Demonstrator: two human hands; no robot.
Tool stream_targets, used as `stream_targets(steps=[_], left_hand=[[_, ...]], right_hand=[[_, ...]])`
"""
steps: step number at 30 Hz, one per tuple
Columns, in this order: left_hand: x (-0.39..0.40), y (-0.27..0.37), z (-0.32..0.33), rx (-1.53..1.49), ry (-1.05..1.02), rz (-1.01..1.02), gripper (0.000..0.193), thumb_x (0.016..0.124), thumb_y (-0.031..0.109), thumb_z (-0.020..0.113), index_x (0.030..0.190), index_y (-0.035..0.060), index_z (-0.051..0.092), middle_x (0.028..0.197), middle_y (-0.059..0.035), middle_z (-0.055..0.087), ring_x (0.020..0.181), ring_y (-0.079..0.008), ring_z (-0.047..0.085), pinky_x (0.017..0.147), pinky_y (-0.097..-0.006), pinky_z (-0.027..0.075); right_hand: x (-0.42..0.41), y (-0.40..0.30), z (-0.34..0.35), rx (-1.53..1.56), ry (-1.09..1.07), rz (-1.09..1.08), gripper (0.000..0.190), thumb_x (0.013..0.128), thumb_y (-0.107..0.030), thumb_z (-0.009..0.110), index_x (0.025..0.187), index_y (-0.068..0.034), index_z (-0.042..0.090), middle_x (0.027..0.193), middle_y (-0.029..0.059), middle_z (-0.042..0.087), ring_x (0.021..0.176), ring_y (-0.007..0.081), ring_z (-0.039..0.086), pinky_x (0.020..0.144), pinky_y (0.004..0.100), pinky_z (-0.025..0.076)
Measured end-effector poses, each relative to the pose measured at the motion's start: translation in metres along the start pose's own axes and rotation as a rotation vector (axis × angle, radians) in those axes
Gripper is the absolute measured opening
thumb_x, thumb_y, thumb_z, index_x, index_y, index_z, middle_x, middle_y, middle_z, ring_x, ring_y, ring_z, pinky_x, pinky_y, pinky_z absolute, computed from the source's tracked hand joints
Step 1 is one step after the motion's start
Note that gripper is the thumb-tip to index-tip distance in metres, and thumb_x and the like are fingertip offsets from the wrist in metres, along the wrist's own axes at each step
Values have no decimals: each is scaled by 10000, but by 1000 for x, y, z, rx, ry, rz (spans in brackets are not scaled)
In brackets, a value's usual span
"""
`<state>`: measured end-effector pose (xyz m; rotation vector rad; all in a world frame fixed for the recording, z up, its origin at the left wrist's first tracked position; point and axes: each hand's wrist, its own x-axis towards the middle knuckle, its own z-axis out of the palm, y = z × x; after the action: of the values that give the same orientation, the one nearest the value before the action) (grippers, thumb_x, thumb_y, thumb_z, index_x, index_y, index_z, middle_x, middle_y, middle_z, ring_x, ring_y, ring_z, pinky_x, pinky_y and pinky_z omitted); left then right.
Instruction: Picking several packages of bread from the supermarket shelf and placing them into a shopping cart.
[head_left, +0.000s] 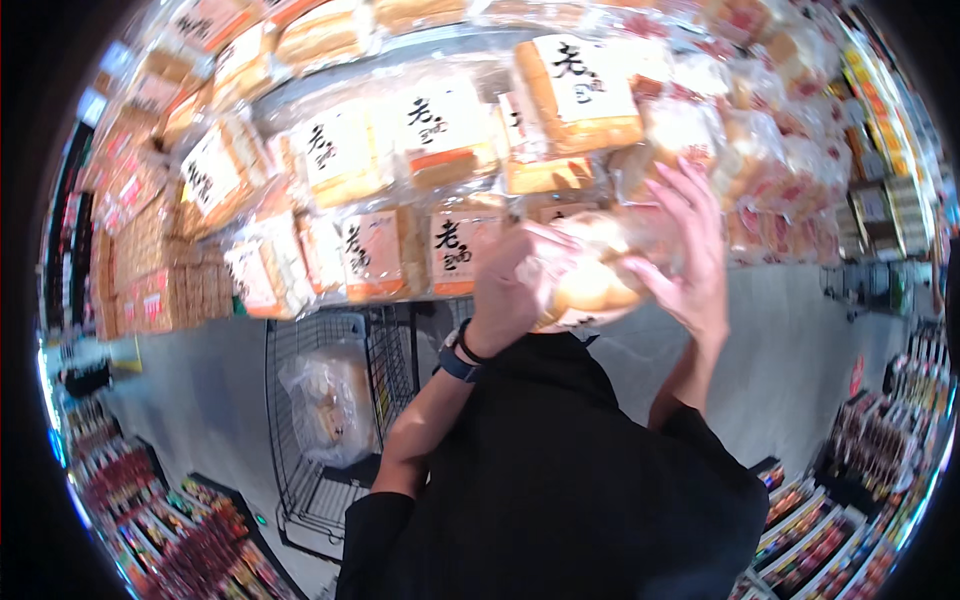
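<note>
My left hand (525, 277), with a dark band at its wrist, grips the gathered side of a clear plastic bag of round golden bread buns (596, 289) close to my chest. At the bag's right side is my right hand (686, 247), its fingers spread and its thumb near or against the plastic; whether the thumb touches is unclear. Beyond the bag, packaged bread loaves (450, 135) with printed labels lie in rows on a display. One bread loaf package (581, 94) rests on top of others. Bagged white buns (682, 135) are heaped behind my right hand.
A black wire shopping cart (274, 427) stands at my left, holding a large clear bag of bread (330, 409). Stacked brown packages (161, 292) fill the display's left end. Grocery shelves (810, 525) stand behind me at lower right, with more shelves (195, 540) at lower left.
</note>
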<state>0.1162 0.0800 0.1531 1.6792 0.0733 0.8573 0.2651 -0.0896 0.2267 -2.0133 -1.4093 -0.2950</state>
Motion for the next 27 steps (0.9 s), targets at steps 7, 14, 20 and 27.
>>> stream_targets(steps=[7, 14, 20, 27], left_hand=[[-5, 46, -31, -271, -89, 59, 78, 850, 53, 759, 859, 33, 685, 861, -96, 657, 838, -285, 652, 766, -404, 504], [-39, 78, -99, -11, 86, 129, 101, 836, 97, 772, 879, 45, 695, 957, -63, 686, 905, -290, 657, 804, -400, 507], [-95, 106, -169, 136, 434, 14, 173, 878, 118, 754, 1031, 40, 729, 1041, -83, 701, 976, -254, 675, 907, -367, 519], [-243, 91, -260, -29, 1217, -208, 303, 1096, 185, 446, 1156, -28, 653, 1142, -131, 683, 1078, -202, 662, 985, -347, 515]], right_hand=[[29, -30, -46, 45, -767, 72, 548, 646, -340, 898, 997, -1, 647, 1210, 221, 658, 1229, 453, 568, 1063, 507, 428], [102, -78, 16, 320, -982, -428, 176, 822, -109, 682, 889, 44, 627, 1240, 225, 663, 1024, 399, 674, 844, 436, 539], [128, -151, 96, 544, -959, -484, 208, 731, 16, 540, 901, 79, 642, 1126, 224, 716, 832, 321, 736, 663, 360, 566], [102, -236, 182, 815, -1020, -467, 335, 744, 117, 524, 1053, 55, 638, 1103, 211, 712, 948, 319, 718, 821, 343, 546]])
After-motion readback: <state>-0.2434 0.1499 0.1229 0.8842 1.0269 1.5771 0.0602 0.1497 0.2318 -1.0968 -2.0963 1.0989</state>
